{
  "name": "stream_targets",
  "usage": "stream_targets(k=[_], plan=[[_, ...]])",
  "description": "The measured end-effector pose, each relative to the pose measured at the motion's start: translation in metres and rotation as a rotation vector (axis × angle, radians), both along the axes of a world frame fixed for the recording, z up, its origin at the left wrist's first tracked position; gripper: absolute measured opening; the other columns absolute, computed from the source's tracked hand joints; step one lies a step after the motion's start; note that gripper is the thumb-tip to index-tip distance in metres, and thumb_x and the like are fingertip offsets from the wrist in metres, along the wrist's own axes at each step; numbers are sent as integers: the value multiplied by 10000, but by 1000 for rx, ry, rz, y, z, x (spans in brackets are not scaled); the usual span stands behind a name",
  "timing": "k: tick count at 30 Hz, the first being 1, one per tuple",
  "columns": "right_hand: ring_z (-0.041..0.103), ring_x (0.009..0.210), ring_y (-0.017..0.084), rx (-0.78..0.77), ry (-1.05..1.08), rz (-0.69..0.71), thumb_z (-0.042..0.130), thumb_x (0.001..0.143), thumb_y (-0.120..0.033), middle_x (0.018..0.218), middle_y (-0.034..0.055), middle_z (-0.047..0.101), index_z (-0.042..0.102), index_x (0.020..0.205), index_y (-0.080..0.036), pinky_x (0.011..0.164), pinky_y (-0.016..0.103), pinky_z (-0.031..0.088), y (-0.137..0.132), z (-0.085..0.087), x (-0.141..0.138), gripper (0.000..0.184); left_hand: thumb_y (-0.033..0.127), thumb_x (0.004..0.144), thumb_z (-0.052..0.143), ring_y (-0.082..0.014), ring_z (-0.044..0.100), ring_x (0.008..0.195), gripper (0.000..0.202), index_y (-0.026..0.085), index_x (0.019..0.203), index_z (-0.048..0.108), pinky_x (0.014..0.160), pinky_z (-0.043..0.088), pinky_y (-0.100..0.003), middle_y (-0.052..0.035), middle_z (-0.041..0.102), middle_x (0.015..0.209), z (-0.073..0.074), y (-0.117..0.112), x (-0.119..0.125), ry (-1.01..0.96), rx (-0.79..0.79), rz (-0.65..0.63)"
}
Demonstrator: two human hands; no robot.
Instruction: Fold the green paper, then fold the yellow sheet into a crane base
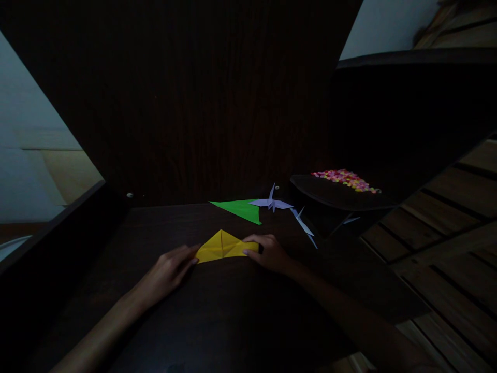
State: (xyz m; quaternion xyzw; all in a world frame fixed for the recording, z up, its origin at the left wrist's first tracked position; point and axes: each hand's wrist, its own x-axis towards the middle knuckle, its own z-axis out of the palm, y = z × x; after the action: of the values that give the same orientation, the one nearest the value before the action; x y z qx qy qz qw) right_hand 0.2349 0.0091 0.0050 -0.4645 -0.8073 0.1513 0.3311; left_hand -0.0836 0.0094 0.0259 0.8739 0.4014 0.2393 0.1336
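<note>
Between my two hands is a folded sheet of yellow paper (223,247), roughly triangular, with its peak pointing away from me and creases across its middle. My left hand (175,264) pinches its left corner. On the other side, my right hand (269,252) grips the right part with thumb and fingers. Behind the yellow sheet lies a green folded paper (240,208). A pale purple origami crane (272,203) overlaps the green paper's right end. Another folded pale paper figure (303,224) lies to the right, near the crane.
A dark wooden tabletop (155,331) spreads under my hands, with a tall dark panel (217,103) at its back. On the right, a small curved shelf (326,194) bears a heap of small pink, red and yellow pieces (344,178). A low raised edge (50,228) borders the left.
</note>
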Motion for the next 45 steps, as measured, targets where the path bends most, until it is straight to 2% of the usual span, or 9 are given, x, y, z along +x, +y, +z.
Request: stream_targets(k=[5,10,17,23,26,32,36,40,45], plan=[[714,956,227,-49,45,-62,726,794,-193,1023,31,759,696,1013,-231,918,379,502,3,-1,-3,224,399,962,470,-236,730,877,397,174,1222,666,758,612,-331,-94,746,1030,-2,2,3,-41,-44,81],[700,886,212,10,65,-51,716,793,-160,955,52,738,705,998,-197,842,351,530,3,-2,-7,208,348,958,482,-219,717,860,334,181,1183,663,739,606,-322,-80,731,1000,0,1,5,-71,-72,77],[687,813,201,73,51,-54,737,797,-161,903,62,717,732,999,-181,771,331,551,4,-7,-8,203,368,945,496,-238,722,869,349,173,1179,667,746,619,-364,-99,745,1036,0,0,5,-55,-16,109],[674,816,203,122,50,-55,738,796,-121,890,75,698,743,971,-159,732,321,555,3,-12,-10,179,417,961,467,-237,732,872,419,165,1240,653,753,626,-352,-106,753,1051,-4,-1,4,-33,20,139],[660,821,203,157,20,-48,727,804,-105,874,70,689,743,951,-165,733,326,551,3,-14,-11,160,420,971,455,-230,733,854,428,160,1249,652,759,626,-349,-111,749,1058,-5,-1,4,-30,31,147],[636,839,199,185,-67,-3,676,863,-116,896,65,700,722,905,-188,743,333,536,1,-11,-12,95,409,985,431,-218,725,763,450,135,1272,643,681,622,-325,-123,741,974,-9,-1,3,-3,46,140],[626,825,200,207,-120,15,657,883,-122,887,65,714,707,876,-186,750,334,525,0,-9,-12,81,420,993,404,-221,725,757,476,130,1292,633,679,619,-321,-116,736,924,-7,-3,4,22,53,141],[619,827,202,211,-200,21,635,908,-136,891,63,725,701,879,-194,780,342,508,0,-9,-11,92,411,999,385,-194,700,674,475,151,1321,617,636,604,-295,-94,715,871,-4,-4,5,41,42,138],[605,806,203,209,-290,12,590,948,-171,858,54,725,706,884,-207,798,350,474,-1,-11,-12,137,407,1005,355,-213,708,731,497,137,1347,594,656,602,-303,-108,714,906,-11,-3,2,78,74,139]])
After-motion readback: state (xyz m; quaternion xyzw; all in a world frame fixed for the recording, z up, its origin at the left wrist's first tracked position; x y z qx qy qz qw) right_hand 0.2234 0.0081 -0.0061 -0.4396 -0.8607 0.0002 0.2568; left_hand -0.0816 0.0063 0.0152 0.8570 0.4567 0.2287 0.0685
